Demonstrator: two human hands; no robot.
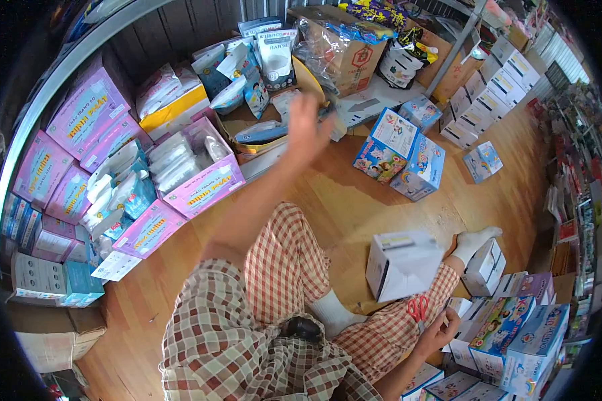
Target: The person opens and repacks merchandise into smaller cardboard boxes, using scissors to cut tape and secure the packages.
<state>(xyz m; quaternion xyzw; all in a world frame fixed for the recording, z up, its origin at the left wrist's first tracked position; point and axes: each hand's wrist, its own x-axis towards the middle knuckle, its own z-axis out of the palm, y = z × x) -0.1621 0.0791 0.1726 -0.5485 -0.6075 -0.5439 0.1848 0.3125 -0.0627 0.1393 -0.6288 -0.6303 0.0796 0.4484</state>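
Observation:
My left hand (308, 127) is smeared by motion above the front edge of an open carton (257, 152). A blurred dark thing shows beside its fingers; I cannot tell whether the hand holds it. Blue and white mask packets (254, 93) fill the carton. Low on the right, my right hand (438, 332) has curled fingers, closed around the blade end of red-handled scissors (418, 309), whose handles point away from it. A white box (403, 267), slightly blurred, is just beyond the scissors, overlapping my checked trouser leg (374, 341) in this view.
Pink mask boxes (90, 110) and an open pink box of packets (207, 184) line the left. Blue printed boxes (388, 144) stand on the wooden floor (338, 200) ahead. Stacked white boxes (491, 90) rise at the back right. More cartons (535, 341) crowd beside my right hand.

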